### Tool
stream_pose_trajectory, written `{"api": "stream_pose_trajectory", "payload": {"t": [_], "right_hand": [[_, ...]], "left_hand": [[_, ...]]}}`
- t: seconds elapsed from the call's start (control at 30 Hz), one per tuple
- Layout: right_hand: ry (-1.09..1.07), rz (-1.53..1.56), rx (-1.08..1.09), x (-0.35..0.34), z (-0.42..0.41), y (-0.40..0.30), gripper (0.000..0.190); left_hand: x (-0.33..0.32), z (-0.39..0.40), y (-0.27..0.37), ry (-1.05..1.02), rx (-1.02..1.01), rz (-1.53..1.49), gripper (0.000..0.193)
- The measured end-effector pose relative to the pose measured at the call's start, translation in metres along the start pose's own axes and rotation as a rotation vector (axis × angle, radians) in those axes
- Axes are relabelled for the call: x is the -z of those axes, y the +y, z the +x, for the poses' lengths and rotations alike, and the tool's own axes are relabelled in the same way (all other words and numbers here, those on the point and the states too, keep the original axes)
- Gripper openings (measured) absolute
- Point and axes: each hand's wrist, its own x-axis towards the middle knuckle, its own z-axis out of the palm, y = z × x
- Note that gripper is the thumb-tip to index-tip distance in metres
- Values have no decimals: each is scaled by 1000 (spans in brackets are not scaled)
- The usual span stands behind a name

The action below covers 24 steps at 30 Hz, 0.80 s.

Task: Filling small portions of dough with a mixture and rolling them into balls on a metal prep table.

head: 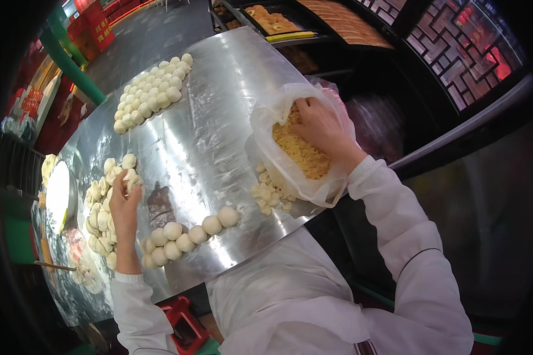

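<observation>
My left hand [125, 206] is at the near side of a cluster of raw dough pieces [98, 217]. Its thumb and fingers curl around one pale dough piece [133, 181] at the cluster's edge. On the right, my right hand [322, 126] reaches into an open plastic bag [266, 146] of crumbly yellow filling [302, 153]. Its fingertips are partly sunk in the crumbs, so their grip is hidden. Small dough scraps [271, 195] lie against the bag. Smooth round dough balls [184, 242] form a short double row near the table's front edge.
The steel table [222, 111] carries a block of dough balls [153, 93] at its far side. A white round container [58, 195], a rolling pin [46, 248] and a crumpled plastic bag [86, 266] stand or lie left. Beyond the table is a rack with baking trays [288, 37]. A red stool [186, 324] is below.
</observation>
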Motion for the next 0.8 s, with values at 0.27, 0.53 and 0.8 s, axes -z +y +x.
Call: {"api": "stream_pose_trajectory", "payload": {"t": [0.27, 0.53, 0.8], "right_hand": [[-715, 150, 49, 39, -16, -3, 36], [-288, 44, 310, 2, -21, -18, 43], [-420, 130, 258, 49, -47, -6, 25]], "left_hand": [[-43, -4, 76, -281, 130, -389, 35], [-125, -14, 133, -567, 97, -583, 33], [-136, -30, 162, -651, 207, -770, 34]]}}
